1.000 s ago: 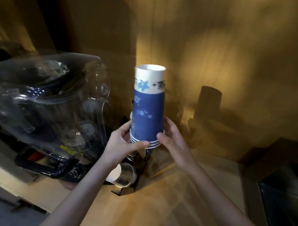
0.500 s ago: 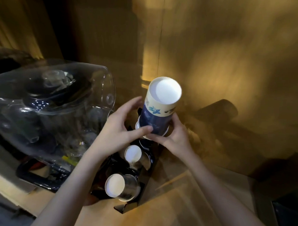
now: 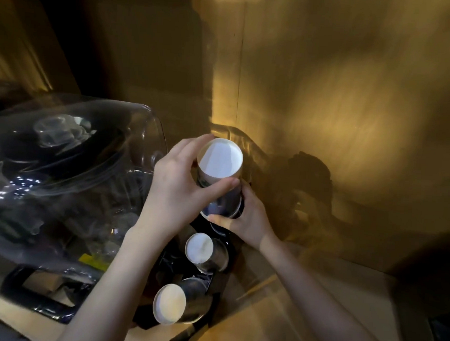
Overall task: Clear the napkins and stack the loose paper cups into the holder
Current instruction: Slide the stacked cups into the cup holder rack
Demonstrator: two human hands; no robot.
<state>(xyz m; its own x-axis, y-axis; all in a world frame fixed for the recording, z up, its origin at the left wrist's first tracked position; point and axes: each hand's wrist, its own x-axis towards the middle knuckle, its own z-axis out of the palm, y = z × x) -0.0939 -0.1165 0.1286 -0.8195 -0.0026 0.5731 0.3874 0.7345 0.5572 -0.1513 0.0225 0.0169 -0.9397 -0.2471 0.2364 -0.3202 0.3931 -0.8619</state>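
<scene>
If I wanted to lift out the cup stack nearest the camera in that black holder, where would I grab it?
Take the nearest cup stack around its side wall just below the white closed end, coming from above and the right. It leans toward the camera with that end up, so the wall is exposed there, while the black holder hides its lower part and the clear plastic container crowds the left.
</scene>
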